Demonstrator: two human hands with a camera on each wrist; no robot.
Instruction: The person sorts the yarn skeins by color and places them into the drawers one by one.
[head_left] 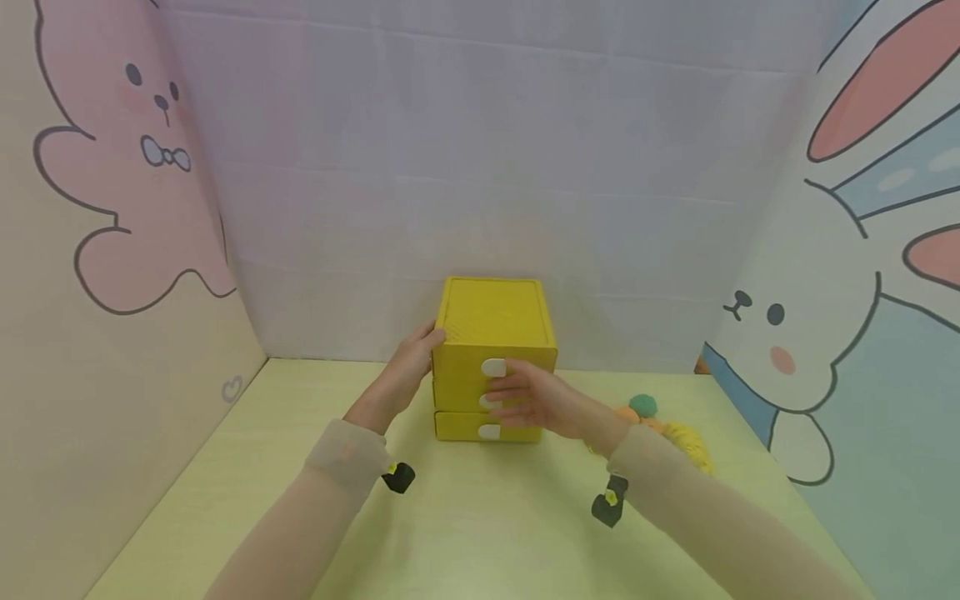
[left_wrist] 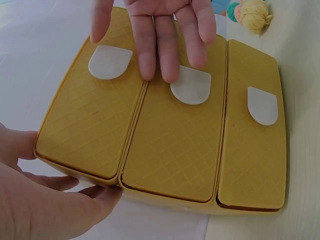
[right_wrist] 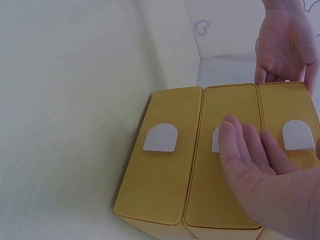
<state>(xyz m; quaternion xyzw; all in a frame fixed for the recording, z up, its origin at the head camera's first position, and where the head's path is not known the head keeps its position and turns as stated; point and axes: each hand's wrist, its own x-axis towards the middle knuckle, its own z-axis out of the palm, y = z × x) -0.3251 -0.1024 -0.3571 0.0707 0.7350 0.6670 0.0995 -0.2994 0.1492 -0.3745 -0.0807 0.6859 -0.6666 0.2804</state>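
Note:
A yellow three-drawer box (head_left: 495, 312) stands on the table against the back wall, its drawers stacked. Each drawer front carries a white rounded tab, such as the lowest tab (head_left: 489, 432). My left hand (head_left: 405, 367) rests against the box's left side, its fingers along the side wall and the thumb side at the top edge. In front of the drawers is my right hand (head_left: 543, 400), fingers extended and palm turned toward the left. Its fingertips overlap the middle tab (left_wrist: 191, 85) in the left wrist view, and nothing is held. All drawers look closed.
Balls of yarn lie right of the box, partly behind my right forearm: a green ball (head_left: 642, 406), an orange one and a yellow skein (head_left: 690, 446). Side walls with cartoon animals bound the pale table (head_left: 480, 533). Small black devices hang at both wrists.

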